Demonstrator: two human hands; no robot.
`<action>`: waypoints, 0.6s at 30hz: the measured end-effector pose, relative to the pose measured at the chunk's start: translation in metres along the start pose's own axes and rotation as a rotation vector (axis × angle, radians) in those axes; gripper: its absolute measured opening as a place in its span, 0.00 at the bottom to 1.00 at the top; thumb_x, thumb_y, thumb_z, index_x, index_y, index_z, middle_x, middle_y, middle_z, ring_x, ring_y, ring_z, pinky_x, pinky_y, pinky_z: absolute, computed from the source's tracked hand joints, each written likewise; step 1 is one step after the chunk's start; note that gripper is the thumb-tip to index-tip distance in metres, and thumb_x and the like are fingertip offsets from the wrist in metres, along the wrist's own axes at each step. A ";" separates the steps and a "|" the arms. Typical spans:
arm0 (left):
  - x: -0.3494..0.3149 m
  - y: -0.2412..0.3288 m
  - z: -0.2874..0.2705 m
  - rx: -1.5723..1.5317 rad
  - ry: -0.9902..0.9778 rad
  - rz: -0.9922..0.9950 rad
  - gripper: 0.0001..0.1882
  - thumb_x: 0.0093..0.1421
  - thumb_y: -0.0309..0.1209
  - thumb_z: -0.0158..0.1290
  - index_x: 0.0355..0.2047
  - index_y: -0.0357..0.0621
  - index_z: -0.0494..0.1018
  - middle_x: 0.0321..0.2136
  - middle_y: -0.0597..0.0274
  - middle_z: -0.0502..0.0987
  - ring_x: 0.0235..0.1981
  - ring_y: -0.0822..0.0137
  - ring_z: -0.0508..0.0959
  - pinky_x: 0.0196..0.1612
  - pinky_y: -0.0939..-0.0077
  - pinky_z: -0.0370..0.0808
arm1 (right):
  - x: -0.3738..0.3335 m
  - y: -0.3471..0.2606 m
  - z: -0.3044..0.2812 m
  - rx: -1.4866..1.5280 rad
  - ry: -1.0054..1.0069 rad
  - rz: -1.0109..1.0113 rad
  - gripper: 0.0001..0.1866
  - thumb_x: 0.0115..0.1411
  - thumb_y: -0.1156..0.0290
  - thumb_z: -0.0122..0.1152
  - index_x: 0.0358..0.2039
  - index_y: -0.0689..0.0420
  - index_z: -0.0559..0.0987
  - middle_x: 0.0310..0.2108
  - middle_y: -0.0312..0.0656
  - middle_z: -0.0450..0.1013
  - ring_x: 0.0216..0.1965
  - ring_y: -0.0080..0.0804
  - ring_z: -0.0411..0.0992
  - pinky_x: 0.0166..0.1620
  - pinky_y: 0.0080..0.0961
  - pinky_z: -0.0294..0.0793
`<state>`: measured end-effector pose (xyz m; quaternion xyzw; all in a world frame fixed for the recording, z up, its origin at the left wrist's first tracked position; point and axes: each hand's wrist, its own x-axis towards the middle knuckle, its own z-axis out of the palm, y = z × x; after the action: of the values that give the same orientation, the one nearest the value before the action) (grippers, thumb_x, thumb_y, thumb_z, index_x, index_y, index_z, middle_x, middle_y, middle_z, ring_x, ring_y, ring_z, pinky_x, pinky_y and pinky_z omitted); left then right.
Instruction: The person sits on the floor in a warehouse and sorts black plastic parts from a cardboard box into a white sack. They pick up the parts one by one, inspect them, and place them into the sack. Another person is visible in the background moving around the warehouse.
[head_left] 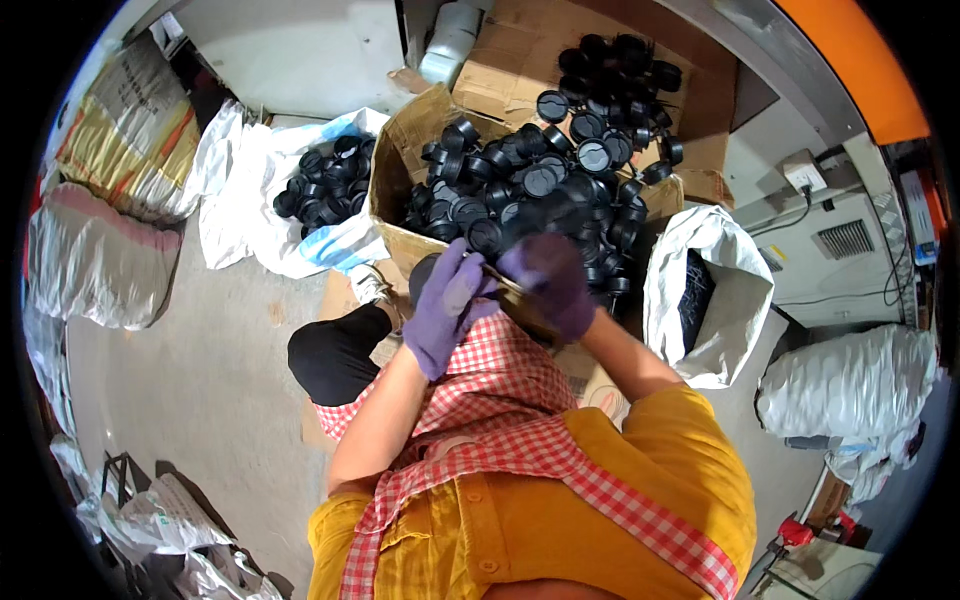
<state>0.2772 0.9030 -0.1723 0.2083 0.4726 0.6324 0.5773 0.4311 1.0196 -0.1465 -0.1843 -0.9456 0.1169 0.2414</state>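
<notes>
Both gloved hands are meeting at the near edge of the cardboard box (400, 160) of black caps (530, 190). Left hand (450, 305) is grasping one cap (425, 270); right hand (555, 280) is pinching a thin tool (500, 275), apparently working the cap. Next move needs steady alignment.

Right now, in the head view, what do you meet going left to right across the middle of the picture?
Grey sacks → white bag of black caps → cardboard box of black caps → open white bag → grey sack.
</notes>
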 end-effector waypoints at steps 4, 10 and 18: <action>-0.009 0.019 0.023 -0.037 0.052 -0.046 0.28 0.53 0.31 0.48 0.56 0.41 0.60 0.44 0.56 0.70 0.44 0.63 0.72 0.46 0.72 0.71 | -0.021 -0.021 0.014 0.437 0.193 -0.259 0.08 0.51 0.71 0.55 0.33 0.55 0.73 0.35 0.44 0.71 0.38 0.43 0.70 0.42 0.38 0.69; -0.043 0.014 -0.029 0.107 -0.054 -0.106 0.25 0.49 0.20 0.45 0.52 0.36 0.63 0.40 0.55 0.73 0.41 0.63 0.75 0.45 0.72 0.73 | -0.023 -0.017 -0.006 0.358 0.102 -0.074 0.26 0.53 0.68 0.57 0.52 0.62 0.66 0.44 0.52 0.70 0.44 0.52 0.70 0.47 0.37 0.70; -0.059 0.005 -0.034 0.363 0.013 0.135 0.25 0.51 0.21 0.48 0.52 0.36 0.64 0.41 0.56 0.73 0.42 0.67 0.74 0.47 0.75 0.70 | -0.019 -0.053 -0.011 0.609 -0.530 0.232 0.23 0.54 0.70 0.53 0.52 0.57 0.66 0.44 0.53 0.69 0.42 0.50 0.72 0.44 0.35 0.70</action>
<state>0.2617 0.8372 -0.1676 0.3359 0.5677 0.5754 0.4836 0.4366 0.9652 -0.1288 -0.1732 -0.8702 0.4609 0.0184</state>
